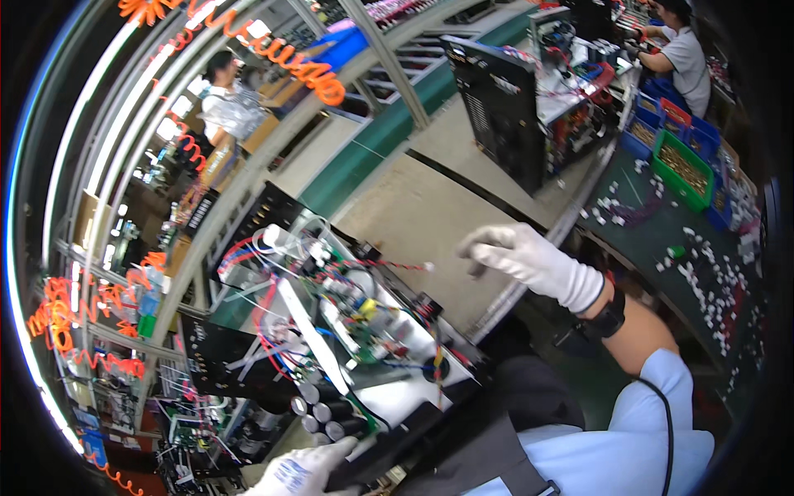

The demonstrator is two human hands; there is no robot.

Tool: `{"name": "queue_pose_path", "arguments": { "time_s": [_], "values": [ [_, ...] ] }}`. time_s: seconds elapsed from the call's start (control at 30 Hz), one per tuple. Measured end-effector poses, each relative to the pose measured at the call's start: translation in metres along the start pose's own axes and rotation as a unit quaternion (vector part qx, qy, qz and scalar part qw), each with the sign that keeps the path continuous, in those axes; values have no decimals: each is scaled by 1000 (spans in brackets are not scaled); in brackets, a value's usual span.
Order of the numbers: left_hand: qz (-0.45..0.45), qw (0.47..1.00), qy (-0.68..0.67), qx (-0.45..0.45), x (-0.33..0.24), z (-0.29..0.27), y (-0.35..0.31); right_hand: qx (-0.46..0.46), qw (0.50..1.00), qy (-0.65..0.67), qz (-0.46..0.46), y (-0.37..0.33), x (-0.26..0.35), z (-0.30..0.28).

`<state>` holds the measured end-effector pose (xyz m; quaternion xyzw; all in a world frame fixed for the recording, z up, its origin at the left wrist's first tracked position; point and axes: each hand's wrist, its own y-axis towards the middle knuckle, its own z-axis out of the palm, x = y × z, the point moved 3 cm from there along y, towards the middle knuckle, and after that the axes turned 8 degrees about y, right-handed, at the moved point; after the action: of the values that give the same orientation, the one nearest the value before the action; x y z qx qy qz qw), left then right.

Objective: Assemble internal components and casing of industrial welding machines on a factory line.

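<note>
At the far left, orange coiled hoses (pixel 58 326) are hanging in springy loops. The left hand (pixel 302 473), in a white fabric glove, is entering at the lower edge, near the open chassis (pixel 405 397); its fingers are partly out of view, so I cannot tell whether they are gripping anything. The chassis is lying left of centre, before the person, its open side facing upward and its long axis slanting from far left to near right. Inside, thin red wires (pixel 263 326) are tangling along its left part, a smooth, flat white strip (pixel 314 337) is running obliquely from far to near, and black cylinders (pixel 331 411) with pale round ends are clustering by the left hand. Farther right, a flat, perforated black panel (pixel 500 116) is standing upright. The right hand (pixel 529 260), gloved in white knit, is hovering over the edge of a tan surface (pixel 413 215), half open, its fingers loosely bent. At the right, a green plastic bin (pixel 660 157) is holding small brassy pieces, and white connectors (pixel 703 289) are lying scattered on a dark green mat (pixel 633 240).
</note>
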<state>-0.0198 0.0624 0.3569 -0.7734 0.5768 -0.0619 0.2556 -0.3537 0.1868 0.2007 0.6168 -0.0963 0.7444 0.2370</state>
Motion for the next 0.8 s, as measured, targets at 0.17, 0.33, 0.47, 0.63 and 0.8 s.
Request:
{"name": "queue_pose_path", "arguments": {
  "time_s": [0.17, 0.33, 0.47, 0.63, 0.8],
  "values": [
    [-164, 953, -240, 82, 17, 26, -6, 114, 972, -21, 202, -153, -115, 44],
    [-138, 965, -222, 11, 3, 18, -12, 270, 932, 38, 236, -215, -167, 107],
    [-204, 945, -252, 36, 6, 16, -12, 290, 930, 63, 216, -213, -161, 117],
    [-194, 953, -216, 85, 15, 24, 3, 325, 917, 49, 226, -196, -176, 125],
    [-311, 928, -204, 24, 17, 31, 4, 293, 916, 120, 245, -162, -191, 118]
  ]
}}
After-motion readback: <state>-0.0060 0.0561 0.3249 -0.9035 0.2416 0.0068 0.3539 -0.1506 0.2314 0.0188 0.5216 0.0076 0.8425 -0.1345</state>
